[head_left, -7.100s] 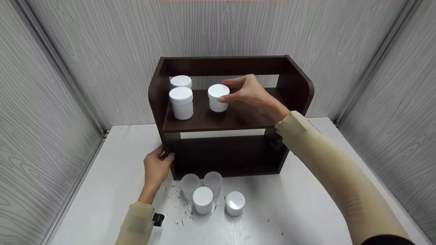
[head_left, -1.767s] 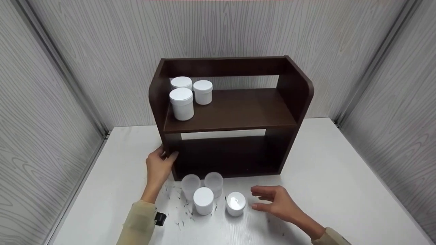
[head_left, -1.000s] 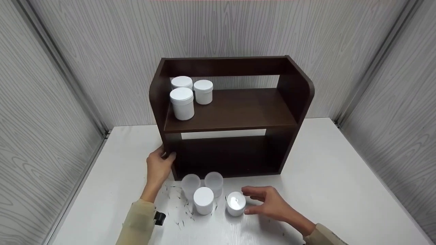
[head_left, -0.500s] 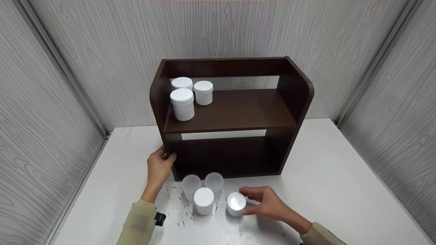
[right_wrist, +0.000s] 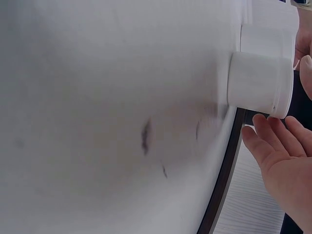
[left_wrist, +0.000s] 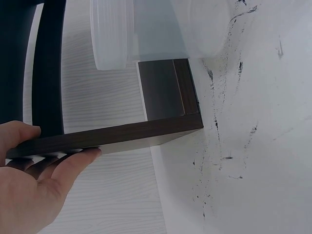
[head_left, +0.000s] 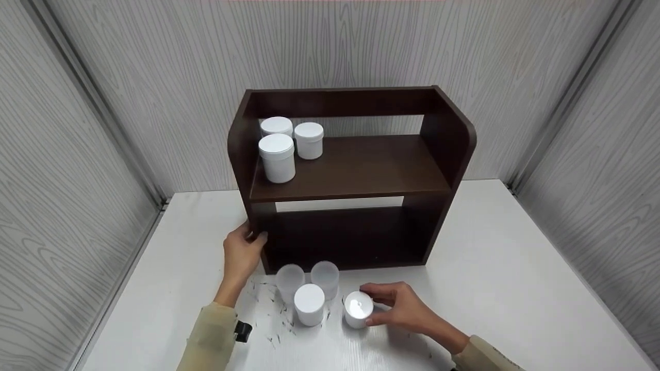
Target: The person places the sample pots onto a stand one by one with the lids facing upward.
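In the head view, my left hand (head_left: 241,257) grips the lower left side panel of a dark brown two-tier shelf (head_left: 356,167). The left wrist view shows its thumb and fingers (left_wrist: 78,163) on opposite faces of that panel. My right hand (head_left: 405,308) is at a small white jar (head_left: 358,309) with a glossy top on the table. Its thumb and fingertips spread around the jar's right side, right at the wall. In the right wrist view, the extended fingers (right_wrist: 265,139) lie close beside the jar, and the thumb is partly cut off.
Left of that jar stand another white jar (head_left: 309,305) and two translucent jars, one left (head_left: 290,281) and one right (head_left: 325,278). Three white lidded jars, one in front (head_left: 278,159), occupy the upper shelf's left end. Dark scuffs mark the white table (head_left: 495,268); grey wood-grain walls enclose it.
A white jar went from my right hand onto the upper shelf, beside the other two. My right hand then came down to the table and closed in leftward on the glossy-topped jar.
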The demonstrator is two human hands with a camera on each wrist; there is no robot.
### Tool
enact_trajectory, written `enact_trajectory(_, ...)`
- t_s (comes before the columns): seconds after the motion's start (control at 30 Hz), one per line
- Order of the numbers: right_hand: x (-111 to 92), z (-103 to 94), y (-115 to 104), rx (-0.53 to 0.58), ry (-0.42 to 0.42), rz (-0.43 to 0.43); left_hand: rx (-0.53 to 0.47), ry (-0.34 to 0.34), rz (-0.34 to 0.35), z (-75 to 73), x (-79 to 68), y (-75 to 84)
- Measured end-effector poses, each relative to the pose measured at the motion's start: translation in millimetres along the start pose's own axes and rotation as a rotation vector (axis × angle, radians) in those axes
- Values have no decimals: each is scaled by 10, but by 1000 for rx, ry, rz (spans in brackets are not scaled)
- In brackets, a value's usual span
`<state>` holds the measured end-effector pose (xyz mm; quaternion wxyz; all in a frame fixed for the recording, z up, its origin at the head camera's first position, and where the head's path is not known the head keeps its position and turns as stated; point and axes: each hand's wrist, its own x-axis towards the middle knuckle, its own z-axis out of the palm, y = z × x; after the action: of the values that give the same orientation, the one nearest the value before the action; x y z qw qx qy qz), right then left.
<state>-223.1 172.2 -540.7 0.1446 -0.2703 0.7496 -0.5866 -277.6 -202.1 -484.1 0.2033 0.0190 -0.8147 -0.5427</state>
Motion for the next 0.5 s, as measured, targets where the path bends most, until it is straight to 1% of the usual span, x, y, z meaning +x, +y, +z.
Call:
enact_trajectory(0.27, 17, 17, 28, 20, 0, 5, 11, 4, 0, 5, 5, -8)
enact_trajectory(0.4, 26, 25, 47, -7, 8, 10, 5, 5, 3, 8, 2, -5)
enact_trajectory(0.5, 31, 32, 58, -24, 11, 17, -8, -8, -4, 6, -5, -1)
